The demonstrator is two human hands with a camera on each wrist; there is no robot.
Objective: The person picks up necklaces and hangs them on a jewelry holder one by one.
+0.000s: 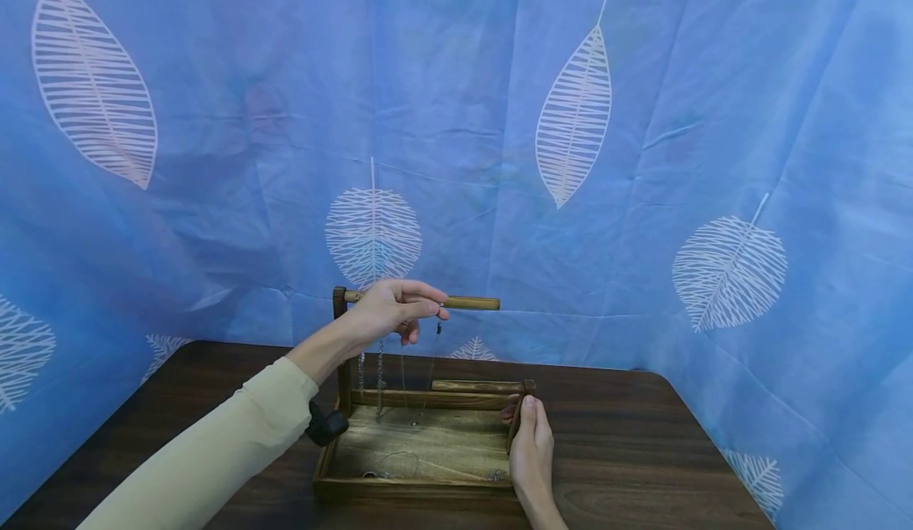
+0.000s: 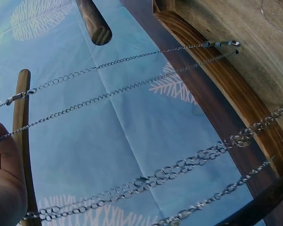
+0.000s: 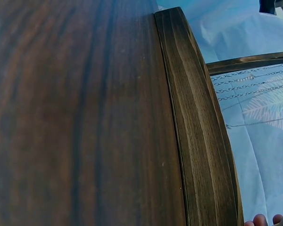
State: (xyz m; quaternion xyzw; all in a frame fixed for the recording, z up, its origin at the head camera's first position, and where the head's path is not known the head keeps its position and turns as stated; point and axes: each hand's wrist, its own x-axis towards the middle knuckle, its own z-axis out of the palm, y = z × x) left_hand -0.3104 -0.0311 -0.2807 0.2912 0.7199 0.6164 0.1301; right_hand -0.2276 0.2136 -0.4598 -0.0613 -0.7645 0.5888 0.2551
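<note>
A wooden jewelry stand (image 1: pixel 421 483) has a tray base, a long upper bar (image 1: pixel 472 303) and a shorter lower bar (image 1: pixel 474 386). My left hand (image 1: pixel 395 308) is at the upper bar and pinches a thin silver necklace (image 1: pixel 438 328) between thumb and fingers. That necklace (image 2: pixel 127 59) hangs in a long loop toward the tray in the left wrist view. Thicker chains (image 2: pixel 179 167) hang beside it, nearer the tall post (image 1: pixel 343 364). My right hand (image 1: pixel 531 443) grips the short right post (image 1: pixel 517 427), thumb in front and fingers partly hidden behind.
Small jewelry pieces (image 1: pixel 376 474) and a thin chain (image 1: pixel 403 456) lie in the tray near its front wall. The stand sits on a dark wooden table (image 1: pixel 613 435). A blue cloth (image 1: pixel 456 118) with white leaf prints hangs behind it.
</note>
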